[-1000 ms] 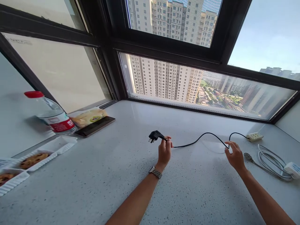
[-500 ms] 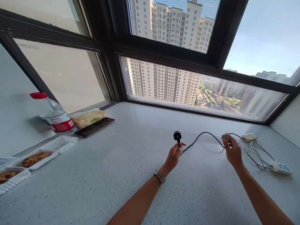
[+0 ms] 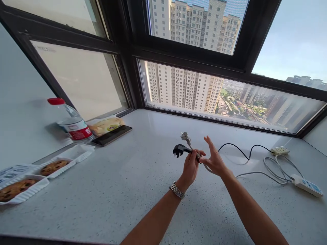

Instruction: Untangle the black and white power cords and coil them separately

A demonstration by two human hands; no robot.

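My left hand (image 3: 191, 166), with a metal watch (image 3: 176, 190) at its wrist, is closed around two power cords just below their plugs. The black plug (image 3: 178, 150) points left with its pins downward. Above it, the grey plug (image 3: 184, 136) tilts up and left. Close by, my right hand (image 3: 215, 160) has its fingers stretched upward and its thumb against the grey cord beside my left hand. From my hands the black cord (image 3: 231, 144) curves right to a cream power strip (image 3: 280, 150). The grey cord (image 3: 255, 173) runs to a white power strip (image 3: 307, 185).
On the left stand a red-capped water bottle (image 3: 79, 131), a packaged bread (image 3: 107, 125), a dark phone (image 3: 112, 135) and a white tray (image 3: 83, 152) holding cookies (image 3: 54, 167). Dark-framed windows (image 3: 189, 64) border the speckled white counter (image 3: 114, 200).
My right hand has moved left with the grey plug, which now sits beside the black plug in my left hand. The right fingers have spread. The view has shifted slightly.
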